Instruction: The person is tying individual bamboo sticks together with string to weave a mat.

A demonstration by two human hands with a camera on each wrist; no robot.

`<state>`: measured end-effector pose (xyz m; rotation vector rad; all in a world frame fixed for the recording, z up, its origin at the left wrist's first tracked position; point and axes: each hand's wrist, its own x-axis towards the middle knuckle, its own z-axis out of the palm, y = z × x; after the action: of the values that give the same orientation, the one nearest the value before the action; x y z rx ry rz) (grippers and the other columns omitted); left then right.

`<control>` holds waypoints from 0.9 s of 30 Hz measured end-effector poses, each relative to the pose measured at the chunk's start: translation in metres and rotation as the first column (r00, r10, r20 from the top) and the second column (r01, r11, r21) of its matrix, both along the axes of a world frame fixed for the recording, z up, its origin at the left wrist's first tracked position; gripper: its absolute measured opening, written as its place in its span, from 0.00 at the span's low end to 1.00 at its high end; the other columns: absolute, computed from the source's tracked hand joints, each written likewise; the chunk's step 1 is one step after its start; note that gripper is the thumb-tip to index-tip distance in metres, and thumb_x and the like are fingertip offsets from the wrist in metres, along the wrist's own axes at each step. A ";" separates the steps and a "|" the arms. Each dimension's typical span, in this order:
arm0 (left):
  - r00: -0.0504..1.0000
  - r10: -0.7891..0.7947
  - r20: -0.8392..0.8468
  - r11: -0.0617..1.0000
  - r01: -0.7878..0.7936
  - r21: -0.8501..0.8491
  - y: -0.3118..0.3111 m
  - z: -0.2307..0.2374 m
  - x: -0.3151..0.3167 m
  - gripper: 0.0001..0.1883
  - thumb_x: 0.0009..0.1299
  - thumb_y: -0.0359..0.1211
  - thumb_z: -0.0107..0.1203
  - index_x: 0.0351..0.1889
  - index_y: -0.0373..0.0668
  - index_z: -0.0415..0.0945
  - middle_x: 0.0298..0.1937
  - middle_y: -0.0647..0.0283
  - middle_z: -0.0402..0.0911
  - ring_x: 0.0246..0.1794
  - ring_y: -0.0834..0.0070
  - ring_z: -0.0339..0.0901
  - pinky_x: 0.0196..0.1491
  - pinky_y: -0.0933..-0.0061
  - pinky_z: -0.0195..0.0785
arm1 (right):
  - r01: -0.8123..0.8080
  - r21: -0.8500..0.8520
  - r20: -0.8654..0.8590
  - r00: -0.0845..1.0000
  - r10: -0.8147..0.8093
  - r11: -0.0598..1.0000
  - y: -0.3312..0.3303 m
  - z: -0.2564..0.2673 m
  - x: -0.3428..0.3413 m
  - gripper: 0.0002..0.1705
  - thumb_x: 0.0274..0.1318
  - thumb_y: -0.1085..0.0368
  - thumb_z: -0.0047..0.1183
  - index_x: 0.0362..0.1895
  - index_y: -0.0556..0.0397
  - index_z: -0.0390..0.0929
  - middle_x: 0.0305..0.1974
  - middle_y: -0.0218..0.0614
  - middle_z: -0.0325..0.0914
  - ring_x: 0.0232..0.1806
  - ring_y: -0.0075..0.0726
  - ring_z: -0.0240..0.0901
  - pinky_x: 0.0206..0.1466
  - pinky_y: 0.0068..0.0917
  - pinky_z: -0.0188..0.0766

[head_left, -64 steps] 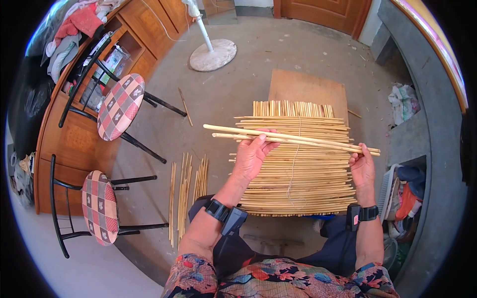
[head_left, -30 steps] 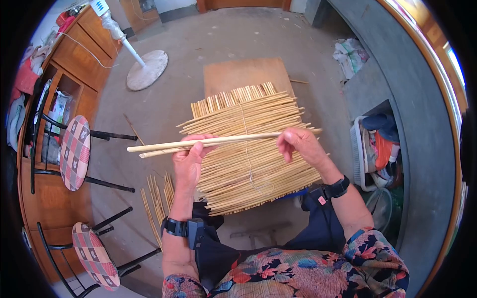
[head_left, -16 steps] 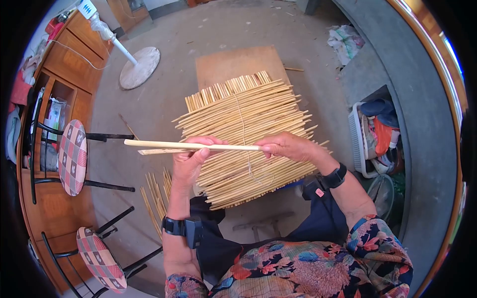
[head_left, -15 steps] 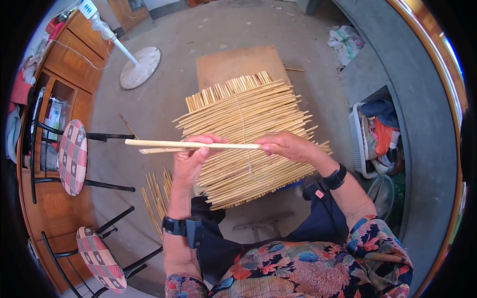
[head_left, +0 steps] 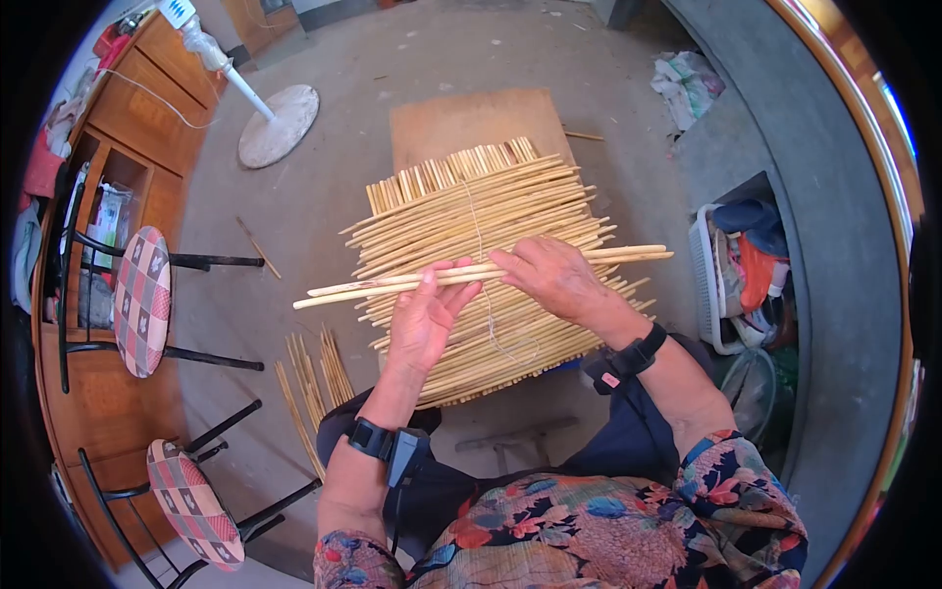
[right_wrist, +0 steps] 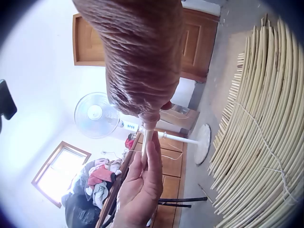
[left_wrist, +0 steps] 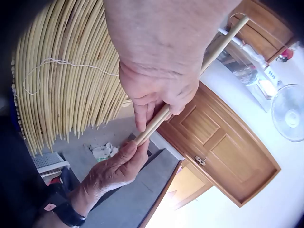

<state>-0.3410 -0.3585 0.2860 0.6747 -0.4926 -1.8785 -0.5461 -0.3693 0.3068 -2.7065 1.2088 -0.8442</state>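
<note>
Two pale peeled sticks (head_left: 368,287) lie side by side across the front of my body, above a bed of similar sticks. My left hand (head_left: 424,319) pinches them left of their middle, thumb on the near side. Close to its right, my right hand (head_left: 551,278) grips the same pair from above, and the stick ends stick out beyond it. Below, the layered sticks (head_left: 471,368) form a mat-like stack, with a thin white string (head_left: 492,319) running across them. In the left wrist view a held stick (left_wrist: 223,43) passes through my left fingers.
Under the stack's far end lies a brown board (head_left: 471,116). Loose sticks (head_left: 309,378) rest on the floor at left, near two chairs with checked seats (head_left: 143,299). A fan stand (head_left: 279,128) is farther back, and a white basket of clothes (head_left: 708,280) stands right.
The head view has turned rightward. My right hand has moved from the sticks' right end to near my left hand. Since half a second ago, the pair has shifted right.
</note>
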 end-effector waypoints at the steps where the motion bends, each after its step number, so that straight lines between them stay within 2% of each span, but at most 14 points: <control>1: 1.000 -0.009 -0.003 1.000 0.009 -0.021 0.000 0.000 0.001 0.16 0.68 0.37 0.45 0.47 0.35 0.67 0.51 0.46 0.69 0.53 0.57 0.68 0.57 0.57 0.63 | 0.009 0.002 -0.002 1.000 -0.009 1.000 0.000 -0.001 0.000 0.16 0.46 0.61 0.52 0.41 0.51 0.70 0.25 0.34 0.65 0.29 0.37 0.67 0.31 0.32 0.65; 3: 0.999 -0.041 -0.024 0.999 0.040 -0.027 0.000 0.001 0.004 0.16 0.68 0.37 0.44 0.47 0.35 0.66 0.52 0.45 0.68 0.53 0.56 0.68 0.56 0.55 0.63 | -0.009 0.006 -0.009 1.000 0.009 1.000 -0.002 -0.002 0.000 0.20 0.43 0.61 0.54 0.44 0.49 0.70 0.27 0.33 0.66 0.29 0.37 0.68 0.32 0.31 0.66; 6: 0.995 -0.087 -0.056 0.996 0.085 -0.039 0.000 0.000 0.004 0.16 0.69 0.38 0.43 0.47 0.35 0.66 0.52 0.44 0.68 0.53 0.54 0.68 0.56 0.52 0.63 | -0.018 -0.008 0.006 1.000 0.018 1.000 -0.001 -0.004 -0.001 0.21 0.43 0.61 0.54 0.44 0.50 0.70 0.27 0.33 0.66 0.30 0.37 0.68 0.32 0.32 0.66; 11: 0.999 -0.010 0.047 0.999 0.012 -0.037 0.002 -0.005 0.006 0.15 0.69 0.36 0.42 0.47 0.35 0.66 0.52 0.43 0.67 0.53 0.52 0.68 0.55 0.53 0.64 | -0.030 -0.018 0.003 1.000 0.030 0.999 -0.002 -0.002 -0.002 0.20 0.42 0.61 0.53 0.43 0.51 0.70 0.26 0.33 0.65 0.28 0.37 0.68 0.31 0.33 0.66; 16: 0.998 0.010 0.062 0.999 -0.008 -0.034 0.002 -0.007 0.006 0.15 0.69 0.36 0.43 0.47 0.35 0.66 0.52 0.42 0.68 0.53 0.53 0.68 0.54 0.54 0.65 | -0.031 -0.008 0.032 0.999 0.031 0.999 0.001 0.003 0.000 0.18 0.43 0.62 0.52 0.42 0.51 0.70 0.25 0.34 0.65 0.28 0.39 0.68 0.30 0.33 0.66; 18: 1.000 -0.006 0.028 0.998 0.008 -0.062 0.001 -0.010 0.005 0.15 0.69 0.36 0.44 0.47 0.35 0.66 0.51 0.43 0.68 0.52 0.54 0.68 0.55 0.54 0.65 | -0.019 0.024 0.037 0.999 0.018 1.000 0.002 0.006 0.000 0.13 0.45 0.64 0.48 0.38 0.52 0.70 0.25 0.36 0.67 0.29 0.39 0.69 0.31 0.32 0.67; 20: 0.999 -0.033 0.008 0.996 0.033 -0.087 0.000 -0.012 0.003 0.16 0.68 0.37 0.45 0.47 0.35 0.66 0.51 0.44 0.69 0.52 0.55 0.68 0.55 0.55 0.64 | -0.029 0.024 0.044 0.999 0.028 0.999 0.000 -0.009 -0.002 0.14 0.45 0.63 0.48 0.39 0.51 0.70 0.24 0.36 0.66 0.29 0.39 0.69 0.31 0.33 0.66; 22: 0.997 -0.070 -0.023 0.995 0.068 -0.066 0.000 -0.013 0.002 0.17 0.68 0.37 0.46 0.48 0.34 0.66 0.51 0.43 0.69 0.53 0.55 0.68 0.56 0.55 0.63 | 0.000 0.080 -0.007 1.000 0.000 0.997 0.003 0.000 -0.003 0.15 0.45 0.64 0.49 0.41 0.51 0.71 0.24 0.36 0.66 0.28 0.39 0.68 0.31 0.33 0.66; 25: 0.999 -0.036 -0.024 0.995 0.033 -0.095 -0.001 -0.013 0.002 0.16 0.68 0.37 0.46 0.47 0.34 0.66 0.50 0.44 0.69 0.52 0.56 0.69 0.55 0.56 0.64 | -0.038 0.083 0.010 0.999 0.037 0.996 0.005 0.003 -0.001 0.16 0.46 0.64 0.50 0.43 0.51 0.70 0.25 0.35 0.65 0.28 0.39 0.67 0.30 0.33 0.65; 27: 0.995 -0.082 -0.048 0.994 0.078 -0.076 -0.001 -0.010 0.002 0.15 0.68 0.36 0.45 0.46 0.34 0.67 0.50 0.45 0.70 0.50 0.58 0.70 0.55 0.57 0.66 | 0.019 0.107 -0.041 0.999 -0.014 0.994 0.006 0.008 0.000 0.17 0.47 0.64 0.51 0.44 0.50 0.70 0.26 0.35 0.64 0.28 0.38 0.67 0.30 0.33 0.65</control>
<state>-0.3391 -0.3591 0.2756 0.5644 -0.5605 -1.9379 -0.5465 -0.3631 0.3144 -2.6439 1.2477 -0.7086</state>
